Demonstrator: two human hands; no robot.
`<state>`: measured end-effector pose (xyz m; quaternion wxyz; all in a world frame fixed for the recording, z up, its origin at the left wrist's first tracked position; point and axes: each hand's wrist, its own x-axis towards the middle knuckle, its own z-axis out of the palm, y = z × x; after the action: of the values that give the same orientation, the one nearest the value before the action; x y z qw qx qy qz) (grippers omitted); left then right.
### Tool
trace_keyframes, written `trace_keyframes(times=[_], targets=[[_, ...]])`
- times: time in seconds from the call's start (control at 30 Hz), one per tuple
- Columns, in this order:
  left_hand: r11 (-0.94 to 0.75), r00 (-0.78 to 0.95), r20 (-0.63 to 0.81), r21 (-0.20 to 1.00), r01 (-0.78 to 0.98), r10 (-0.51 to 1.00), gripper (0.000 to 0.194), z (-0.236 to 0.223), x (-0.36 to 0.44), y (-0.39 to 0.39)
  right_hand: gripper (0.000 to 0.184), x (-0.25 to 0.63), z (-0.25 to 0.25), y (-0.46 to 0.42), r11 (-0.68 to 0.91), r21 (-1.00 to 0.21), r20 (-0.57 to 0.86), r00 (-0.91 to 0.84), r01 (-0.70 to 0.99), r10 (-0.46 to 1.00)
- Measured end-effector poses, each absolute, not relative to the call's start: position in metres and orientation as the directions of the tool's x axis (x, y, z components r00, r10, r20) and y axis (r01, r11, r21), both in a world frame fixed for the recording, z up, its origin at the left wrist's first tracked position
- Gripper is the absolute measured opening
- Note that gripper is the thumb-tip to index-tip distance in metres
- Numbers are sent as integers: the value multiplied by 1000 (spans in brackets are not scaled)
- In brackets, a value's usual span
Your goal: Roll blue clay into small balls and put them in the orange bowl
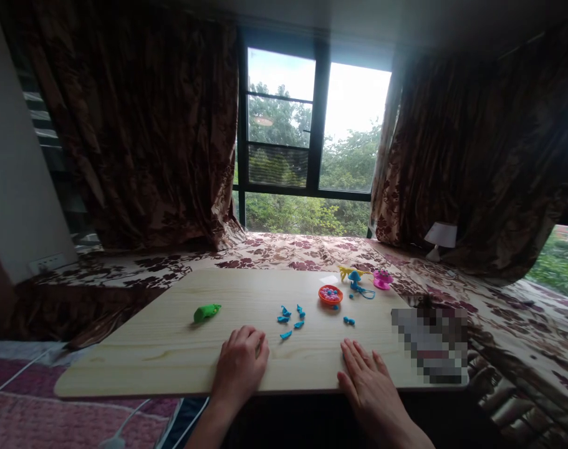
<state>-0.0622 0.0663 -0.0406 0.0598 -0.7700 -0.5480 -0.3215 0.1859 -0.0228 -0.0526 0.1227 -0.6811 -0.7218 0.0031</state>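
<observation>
My left hand (242, 357) rests on the near part of the wooden table (162, 355), its fingers curled under; what they hold, if anything, is hidden. My right hand (365, 374) lies flat, palm down, at the table's near edge, fingers stretched out. Beyond and between the hands are several small blue clay-like pieces (284, 318). A blue bow-shaped piece (348, 320) lies just past my right fingertips. To the left is a green clay-like roll (206, 312) with a narrow tip. A red-orange dish (330, 302) farther back holds several pink and blue balls.
At the table's far right stand a blue mushroom-like figure (355, 279), a yellow figure (345, 273) and a pink figure (383, 279). A blurred-out patch (431, 346) covers the right corner. Behind are a floral-covered ledge (284, 251), a small lamp (441, 236), curtains and a window.
</observation>
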Motion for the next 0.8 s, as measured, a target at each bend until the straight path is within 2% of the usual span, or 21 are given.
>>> trace_keyframes(times=[0.07, 0.17, 0.3, 0.53, 0.7, 0.8], targets=[[-385, 188, 553, 265, 884, 812, 21, -42, -62, 67, 57, 181, -57, -38, 115, -174, 179, -84, 978, 980], [-385, 193, 548, 260, 885, 814, 22, -43, -61, 66, 49, 169, -51, -29, 176, -242, 163, -139, 954, 977], [-398, 205, 563, 243, 885, 801, 21, -39, -61, 66, 45, 175, -31, 19, 146, -304, 166, -98, 941, 981], [-394, 193, 559, 264, 880, 806, 21, -43, -63, 69, 44, 209, -21, 17, 173, -329, 263, -85, 928, 961], [-394, 194, 554, 269, 879, 810, 21, -41, -63, 66, 34, 194, -18, 7, 230, -318, 311, -128, 920, 942], [-398, 196, 563, 263, 879, 803, 20, -38, -63, 65, 35, 180, -8, 18, 241, -299, 355, -127, 923, 926]])
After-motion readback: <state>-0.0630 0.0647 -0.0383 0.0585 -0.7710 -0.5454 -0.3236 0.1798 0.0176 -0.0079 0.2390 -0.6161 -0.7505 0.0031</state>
